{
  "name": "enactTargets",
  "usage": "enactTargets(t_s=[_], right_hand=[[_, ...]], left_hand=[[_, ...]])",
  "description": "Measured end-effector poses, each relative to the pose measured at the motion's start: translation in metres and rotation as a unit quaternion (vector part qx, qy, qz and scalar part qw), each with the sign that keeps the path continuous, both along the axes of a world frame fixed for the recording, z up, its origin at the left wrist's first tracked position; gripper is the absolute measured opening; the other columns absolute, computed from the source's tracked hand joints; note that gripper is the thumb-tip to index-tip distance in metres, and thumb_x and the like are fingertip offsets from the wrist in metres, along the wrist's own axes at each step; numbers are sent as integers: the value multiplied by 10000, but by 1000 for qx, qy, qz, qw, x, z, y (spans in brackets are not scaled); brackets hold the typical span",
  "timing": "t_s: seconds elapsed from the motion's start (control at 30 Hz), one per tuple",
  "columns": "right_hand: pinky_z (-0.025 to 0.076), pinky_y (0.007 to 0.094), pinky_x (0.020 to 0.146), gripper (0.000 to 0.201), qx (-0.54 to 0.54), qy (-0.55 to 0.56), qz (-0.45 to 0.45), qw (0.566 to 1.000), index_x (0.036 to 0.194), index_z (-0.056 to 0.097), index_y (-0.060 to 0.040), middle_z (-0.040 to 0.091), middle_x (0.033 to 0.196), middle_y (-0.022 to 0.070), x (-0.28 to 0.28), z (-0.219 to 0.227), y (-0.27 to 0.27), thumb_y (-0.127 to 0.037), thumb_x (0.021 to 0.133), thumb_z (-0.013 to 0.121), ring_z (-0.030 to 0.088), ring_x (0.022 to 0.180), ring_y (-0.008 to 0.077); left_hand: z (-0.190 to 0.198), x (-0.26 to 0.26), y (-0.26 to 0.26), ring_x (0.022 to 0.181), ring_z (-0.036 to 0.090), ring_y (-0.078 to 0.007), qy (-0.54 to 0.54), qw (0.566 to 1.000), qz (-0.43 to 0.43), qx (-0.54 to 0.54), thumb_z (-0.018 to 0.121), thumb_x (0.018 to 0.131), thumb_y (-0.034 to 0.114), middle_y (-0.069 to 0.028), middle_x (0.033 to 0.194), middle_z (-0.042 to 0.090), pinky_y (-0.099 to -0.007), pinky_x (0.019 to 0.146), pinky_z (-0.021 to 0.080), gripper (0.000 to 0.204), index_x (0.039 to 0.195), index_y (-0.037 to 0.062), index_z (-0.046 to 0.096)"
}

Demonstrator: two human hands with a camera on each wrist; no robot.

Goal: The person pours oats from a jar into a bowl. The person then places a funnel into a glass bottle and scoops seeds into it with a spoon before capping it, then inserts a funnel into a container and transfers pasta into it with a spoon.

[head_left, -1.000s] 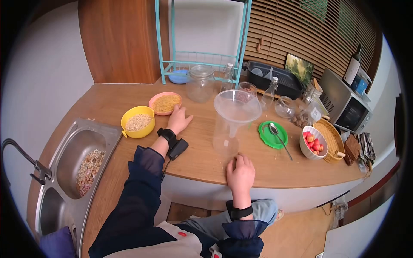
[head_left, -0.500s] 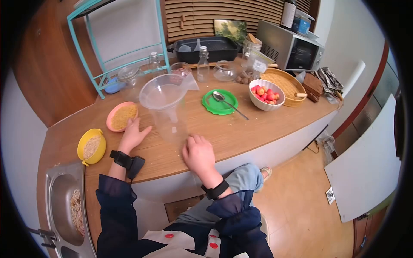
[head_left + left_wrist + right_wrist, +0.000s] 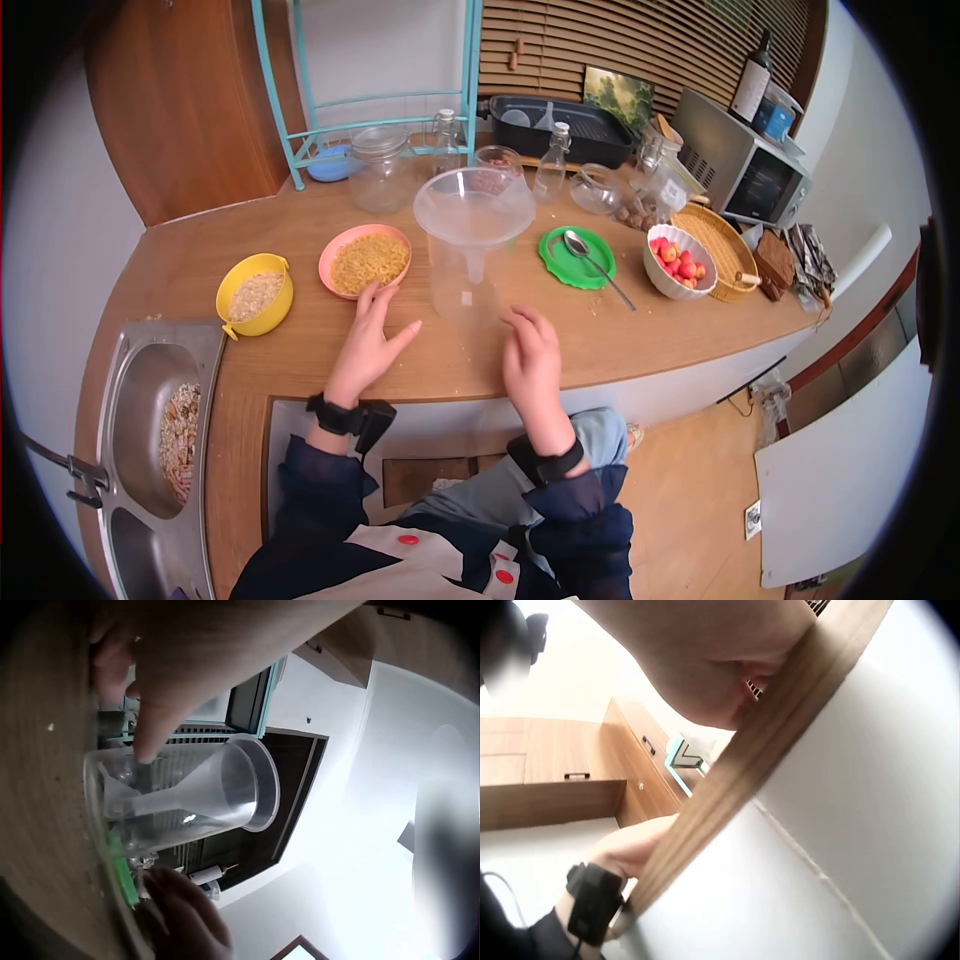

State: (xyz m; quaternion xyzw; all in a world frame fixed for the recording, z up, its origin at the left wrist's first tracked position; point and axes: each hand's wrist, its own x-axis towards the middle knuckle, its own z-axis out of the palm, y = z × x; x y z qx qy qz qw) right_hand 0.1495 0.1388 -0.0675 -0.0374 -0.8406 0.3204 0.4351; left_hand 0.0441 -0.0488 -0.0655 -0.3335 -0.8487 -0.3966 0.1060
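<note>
In the head view, a white translucent funnel (image 3: 475,215) sits in the mouth of a tall clear container (image 3: 465,295) on the counter. Left of it is a pink bowl (image 3: 365,260) of small yellow pieces. My left hand (image 3: 368,345) has its fingertips at the bowl's near rim, thumb spread toward the container. Near the counter's front edge, my right hand (image 3: 532,365) holds nothing, its fingers loosely bent beside the container's base. The left wrist view shows the funnel's spout (image 3: 161,801) hanging inside the container.
A yellow bowl (image 3: 257,295) of pale flakes stands by the steel sink (image 3: 140,400). To the right lie a green plate (image 3: 560,265) with a spoon (image 3: 600,262), a white bowl of red fruit (image 3: 680,265) and a woven tray (image 3: 715,250). Glass jars and bottles line the back.
The pink bowl has come nearer to the container and farther from the yellow bowl, with my left hand at its rim. My right hand has shifted slightly beside the container. The head view has turned.
</note>
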Motion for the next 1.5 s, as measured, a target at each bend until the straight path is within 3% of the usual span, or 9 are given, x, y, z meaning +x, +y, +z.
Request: enactTargets(t_s=[0.23,0.3,0.37,0.83,1.07,1.17,1.23,1.37,1.5], right_hand=[[434,329,726,253,-37,108,192,975,852,625,-4,503,996,168,102,109,-40,80,636,525,520,853,284],[415,301,621,54,-311,355,256,843,693,502,-39,515,758,106,105,122,-72,-68,738,509,475,672,193],[407,389,742,234,-186,231,362,884,934,618,-300,437,973,32,124,125,-61,-301,703,657,447,861,232],[423,309,688,115,-266,138,647,701,687,646,-192,441,961,50,99,116,-52,-152,620,730,467,823,202],[429,322,717,108,-275,157,636,704,724,647,-164,442,973,52,108,118,-61,-170,644,719,470,847,203],[413,308,612,69,-503,100,436,740,767,513,-34,501,719,76,122,123,-62,-102,752,513,452,634,180],[448,303,617,182,-267,50,268,924,940,536,36,534,907,140,89,91,-20,-54,781,536,550,751,238],[483,295,679,265,-653,-48,205,728,1080,407,22,531,945,141,47,21,89,-120,863,462,549,794,202],[495,288,690,262,-726,-14,152,670,1055,420,14,532,963,136,30,-15,127,-155,865,484,550,789,190]], left_hand=[[-15,-2,-2,1099,429,-283,5,998,20,61,621,744,119,-183,1284,289,-334,909,365,453,1137,-3,434],[-16,-2,-2,1049,473,-266,4,997,29,77,615,752,112,-177,1274,302,-328,883,387,424,1121,-5,442],[-13,3,-4,1030,485,-260,-19,997,43,68,611,757,114,-174,1270,308,-331,876,392,413,1116,-6,444],[-9,5,0,1064,448,-262,-5,997,43,67,603,761,138,-167,1281,309,-333,887,372,403,1112,7,456],[-10,6,1,1022,474,-243,-7,996,44,79,608,752,121,-149,1258,341,-323,857,392,427,1133,20,446],[3,11,4,972,489,-211,-44,990,36,130,623,736,100,-131,1227,374,-303,816,410,453,1143,24,442],[18,14,5,923,490,-180,-25,994,-1,110,642,716,82,-114,1196,401,-288,775,419,483,1149,26,437],[41,5,16,1180,360,-251,-63,987,-84,118,675,701,112,-171,1289,329,-331,933,335,747,1296,23,233],[50,-20,47,1241,262,-265,-78,976,-129,159,730,653,177,-185,1317,282,-373,1008,226,899,1322,16,151]])
